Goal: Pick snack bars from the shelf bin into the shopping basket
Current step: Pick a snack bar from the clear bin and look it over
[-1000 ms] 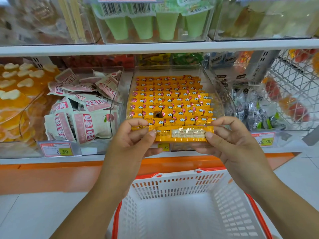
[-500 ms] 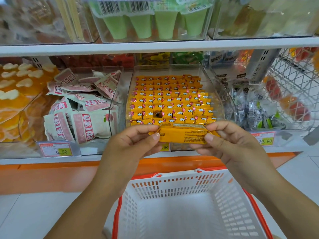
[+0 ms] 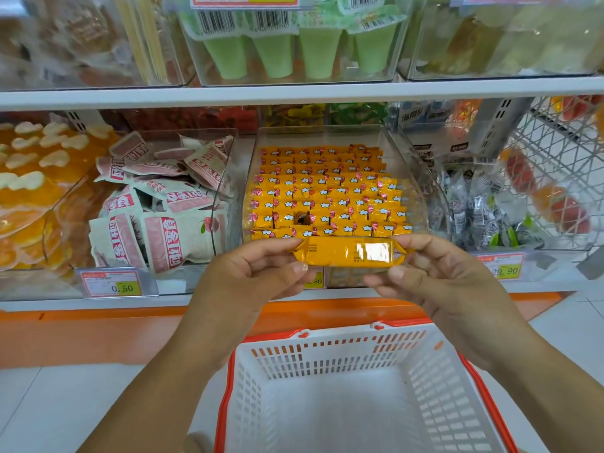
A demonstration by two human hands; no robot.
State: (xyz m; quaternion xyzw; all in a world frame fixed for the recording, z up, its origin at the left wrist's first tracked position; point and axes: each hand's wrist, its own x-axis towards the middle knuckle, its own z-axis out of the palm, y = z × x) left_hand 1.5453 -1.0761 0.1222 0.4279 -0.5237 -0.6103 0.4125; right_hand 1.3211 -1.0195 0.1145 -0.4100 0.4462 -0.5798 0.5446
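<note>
Field notes, snack aisle.

We hold one orange snack bar (image 3: 346, 253) level in front of the clear shelf bin (image 3: 412, 178), roughly above the far edge of the white basket (image 3: 327, 362). Our left hand (image 3: 251, 279) pinches the crimped left end between thumb and fingers. Our right hand (image 3: 434, 279) pinches the right end the same way. Both hands are clamped on the wrapper ends, and the bar between them touches nothing else. The bin behind is packed with rows of the same bars, with one gap near its front.

Step in hand, as we judge it: the bar is out of the bin, and the drop into the basket is not yet made.

Risks:
- The bar hangs nearer the basket's far rim than its middle. Let go here, it could strike the orange rim or fall between shelf and basket onto the floor.
- We grip only the slick foil ends. A slip on one side would swing the bar down from the other hand.
- Pulling the ends apart could strain the seal.

Bringing the bar lower and closer before release would cut all three.
</note>
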